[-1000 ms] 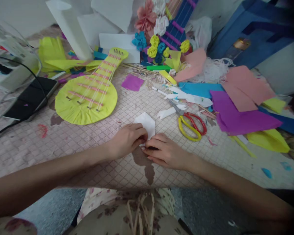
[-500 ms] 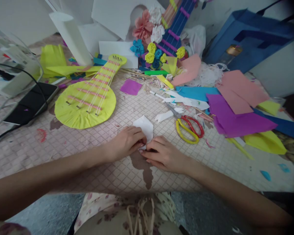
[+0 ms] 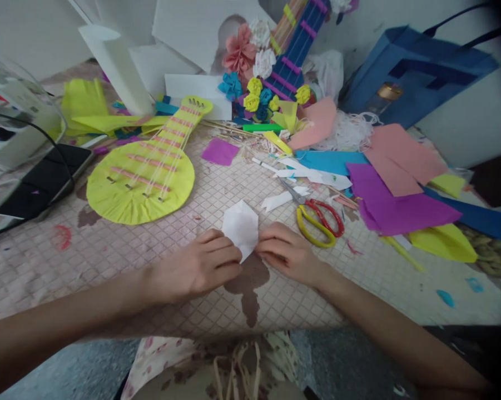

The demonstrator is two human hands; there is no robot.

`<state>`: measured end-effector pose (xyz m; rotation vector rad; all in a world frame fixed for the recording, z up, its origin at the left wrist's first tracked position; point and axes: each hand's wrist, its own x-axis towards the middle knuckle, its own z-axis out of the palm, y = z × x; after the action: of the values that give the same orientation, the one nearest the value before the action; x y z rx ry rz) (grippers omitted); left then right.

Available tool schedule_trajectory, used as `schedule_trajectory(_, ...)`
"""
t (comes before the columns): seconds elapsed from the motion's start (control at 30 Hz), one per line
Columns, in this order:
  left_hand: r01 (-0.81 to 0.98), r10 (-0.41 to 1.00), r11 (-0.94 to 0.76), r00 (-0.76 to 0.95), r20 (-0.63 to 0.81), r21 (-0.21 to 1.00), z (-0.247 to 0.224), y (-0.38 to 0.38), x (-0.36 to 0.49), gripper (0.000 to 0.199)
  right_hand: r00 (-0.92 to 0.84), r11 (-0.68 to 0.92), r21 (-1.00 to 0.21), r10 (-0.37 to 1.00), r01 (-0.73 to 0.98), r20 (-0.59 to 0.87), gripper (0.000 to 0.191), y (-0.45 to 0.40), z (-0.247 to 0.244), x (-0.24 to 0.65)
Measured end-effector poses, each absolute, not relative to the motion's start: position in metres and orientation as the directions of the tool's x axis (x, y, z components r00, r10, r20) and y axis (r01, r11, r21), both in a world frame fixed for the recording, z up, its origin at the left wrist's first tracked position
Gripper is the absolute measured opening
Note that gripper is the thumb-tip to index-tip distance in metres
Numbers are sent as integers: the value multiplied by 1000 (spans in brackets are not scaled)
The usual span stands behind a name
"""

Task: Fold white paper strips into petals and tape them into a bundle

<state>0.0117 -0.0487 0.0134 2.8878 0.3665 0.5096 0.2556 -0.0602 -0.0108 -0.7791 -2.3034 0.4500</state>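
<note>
A small folded white paper [image 3: 241, 226] lies between my hands on the patterned tabletop. My left hand [image 3: 204, 264] has its fingers curled at the paper's lower left edge, pinching it. The fingertips of my right hand [image 3: 289, 253] press together at the paper's lower right edge. Just right of the paper are scissors [image 3: 317, 222] with one yellow and one red handle. To the left lies a yellow paper lute [image 3: 144, 178] with pink strips and white strings.
Purple paper [image 3: 400, 205], pink sheets and white scraps cover the right side. A blue bag [image 3: 417, 72] stands at the back right. Paper flowers [image 3: 254, 91] sit at the back near a blue paper instrument neck. A black phone [image 3: 45, 180] and cables lie at the left.
My hands have moved apart, showing more of the white paper between them. The view has shifted slightly, so surrounding objects sit a little differently in the picture.
</note>
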Motion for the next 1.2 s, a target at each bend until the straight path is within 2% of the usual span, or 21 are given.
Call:
schedule_trajectory(0.07, 216, 256, -962, 925, 279, 168, 11, -49, 10, 19, -699, 823, -395, 560, 408, 445, 10, -61, -11, 255)
schedule_trajectory(0.13, 238, 273, -958, 930, 246, 162, 7, -47, 8, 18, -762, 862, -279, 505, 423, 404, 13, -62, -10, 253)
schedule_trajectory(0.27, 269, 310, -941, 928, 205, 205, -2, -41, 5, 13, -832, 894, -85, 441, 439, 337, 18, -61, -7, 248)
schedule_trajectory(0.37, 296, 356, -922, 902, 246, 248, -2, -40, 6, 13, -854, 902, -11, 412, 431, 317, 20, -59, -7, 243)
schedule_trajectory(0.47, 329, 395, -912, 868, 301, 246, 2, -42, 11, 20, -819, 879, -62, 464, 473, 339, 21, -59, -10, 238)
schedule_trajectory(0.6, 369, 385, -922, 843, 376, 117, 4, -46, 16, 13, -714, 808, -228, 587, 543, 381, 18, -64, -11, 230)
schedule_trajectory(0.7, 360, 349, -932, 848, 399, 51, 4, -48, 14, 14, -682, 785, -302, 620, 541, 388, 16, -68, -10, 227)
schedule_trajectory(0.87, 306, 352, -936, 854, 383, 176, 5, -40, -7, 17, -688, 807, -335, 589, 485, 424, 12, -65, -9, 238)
schedule_trajectory(1.03, 305, 399, -902, 859, 320, 306, 2, -26, -37, 11, -657, 771, -329, 637, 546, 403, 16, -55, -13, 253)
schedule_trajectory(1.13, 389, 473, -874, 820, 322, 293, 0, -24, -47, 10, -661, 770, -325, 638, 550, 395, 16, -51, -15, 253)
schedule_trajectory(1.2, 408, 466, -883, 823, 325, 232, 0, -25, -48, 14, -660, 777, -311, 629, 548, 410, 17, -49, -14, 253)
